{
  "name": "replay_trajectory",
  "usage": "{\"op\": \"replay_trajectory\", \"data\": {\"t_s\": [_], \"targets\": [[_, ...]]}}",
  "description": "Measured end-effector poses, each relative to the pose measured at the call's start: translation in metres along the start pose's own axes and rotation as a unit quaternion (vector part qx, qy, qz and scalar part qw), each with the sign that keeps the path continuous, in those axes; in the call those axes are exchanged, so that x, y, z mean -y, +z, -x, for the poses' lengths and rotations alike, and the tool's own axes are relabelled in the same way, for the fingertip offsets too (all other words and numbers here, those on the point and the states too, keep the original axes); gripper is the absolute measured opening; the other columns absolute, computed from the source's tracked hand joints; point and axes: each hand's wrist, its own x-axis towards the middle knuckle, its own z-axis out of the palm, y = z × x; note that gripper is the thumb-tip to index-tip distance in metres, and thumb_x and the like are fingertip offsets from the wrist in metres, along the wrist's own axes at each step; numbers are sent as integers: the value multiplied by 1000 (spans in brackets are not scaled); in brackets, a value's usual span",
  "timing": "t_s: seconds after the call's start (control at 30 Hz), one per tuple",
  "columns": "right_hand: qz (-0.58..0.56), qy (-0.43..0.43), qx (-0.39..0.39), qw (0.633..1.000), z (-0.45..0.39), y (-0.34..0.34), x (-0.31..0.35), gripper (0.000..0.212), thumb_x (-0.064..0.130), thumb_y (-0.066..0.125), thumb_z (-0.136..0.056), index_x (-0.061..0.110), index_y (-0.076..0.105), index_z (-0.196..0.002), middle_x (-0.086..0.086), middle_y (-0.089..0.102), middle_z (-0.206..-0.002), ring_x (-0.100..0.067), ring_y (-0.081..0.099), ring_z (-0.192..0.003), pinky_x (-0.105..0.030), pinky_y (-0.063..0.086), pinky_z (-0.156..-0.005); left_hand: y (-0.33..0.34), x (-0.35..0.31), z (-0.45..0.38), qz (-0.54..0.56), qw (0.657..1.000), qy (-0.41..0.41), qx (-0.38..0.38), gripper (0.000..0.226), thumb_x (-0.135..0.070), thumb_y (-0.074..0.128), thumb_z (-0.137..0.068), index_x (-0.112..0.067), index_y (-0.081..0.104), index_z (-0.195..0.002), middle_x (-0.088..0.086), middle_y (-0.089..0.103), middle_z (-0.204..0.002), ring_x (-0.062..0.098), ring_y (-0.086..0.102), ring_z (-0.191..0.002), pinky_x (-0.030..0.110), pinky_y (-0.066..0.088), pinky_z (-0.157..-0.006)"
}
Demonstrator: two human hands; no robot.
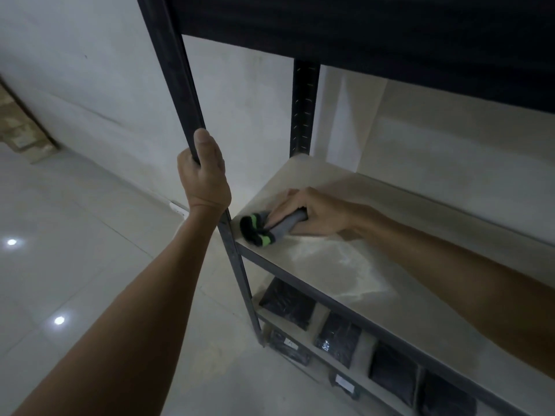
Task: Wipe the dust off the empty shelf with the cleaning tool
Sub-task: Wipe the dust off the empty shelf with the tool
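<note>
Pale glossy floor tiles [75, 265] catch two small ceiling-light reflections at about eight o'clock, and a whitish wall [105, 85] runs behind a dark metal shelving rack. Its front upright post [183, 94] slants down through the middle of the scene, and the left hand [204, 172] grips that post, fingers wrapped round the far side with the thumb lying up along the metal. Just past three o'clock from that hand lies the empty shelf [375, 283], a light board carrying a streaky whitish patch of dust near its middle. The right hand [315, 214] reaches across this board toward its near-left corner, fingers curled round the cleaning tool [264, 228], a grey thing with a black and bright green end that rests on the board close to the front post. Down at five o'clock, on the lower tiers, several dark wrapped packages [336, 340] sit side by side, a couple bearing small white labels.
</note>
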Motion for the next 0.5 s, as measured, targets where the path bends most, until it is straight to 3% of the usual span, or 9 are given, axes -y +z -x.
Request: {"op": "replay_trajectory", "data": {"t_s": [0.03,0.1,0.2,0.3,0.37,0.43,0.5], "targets": [[-17,10,12,1000,-1,-5,1,36,3,72,-87,13,71,-121,10,72,-113,-5,64,-104,-19,44,-97,0,0,0,2,1000,0,-2,53,-70,36,-78,-33,40,-41,-15,29,-44,17,20,-49,31,15,-51],[-38,29,-38,998,-7,-23,-5,37,1,72,-86,17,72,-120,18,71,-103,0,65,-99,-17,49,-90,0,0,-1,4,1000,-2,-9,52,-70,37,-78,-32,38,-42,-15,28,-45,16,19,-50,33,14,-51],[10,47,-152,987,-23,-56,-38,31,15,75,-88,18,72,-119,0,73,-108,-19,68,-101,-33,54,-90,1,0,-1,-3,1000,-4,-9,53,-70,36,-78,-31,38,-42,-15,28,-45,17,19,-48,31,15,-51],[77,121,-206,968,-28,-66,-72,39,26,74,-89,13,66,-125,-5,69,-109,-25,66,-99,-34,49,-83,1,0,0,-13,1000,-1,-9,53,-71,33,-77,-33,41,-40,-15,29,-43,16,21,-47,30,16,-51],[71,129,-215,966,-23,-57,-75,30,26,72,-91,17,67,-120,0,67,-101,-18,63,-88,-29,44,-78,1,0,0,-10,1000,-1,-9,52,-70,33,-77,-33,41,-40,-15,29,-44,14,21,-47,30,16,-51],[68,115,-182,974,-11,-44,-63,14,23,71,-93,33,65,-101,13,62,-91,-4,56,-78,-27,40,-73,2,-1,1,-10,1000,-3,-14,52,-71,33,-76,-34,42,-40,-15,29,-43,14,22,-47,30,16,-50],[59,121,-165,977,5,-31,-51,24,21,71,-92,42,58,-88,17,56,-86,3,51,-79,-27,39,-72,2,-2,1,-10,1000,-2,-12,53,-71,33,-76,-34,42,-40,-15,29,-43,15,22,-47,31,15,-51]]}}
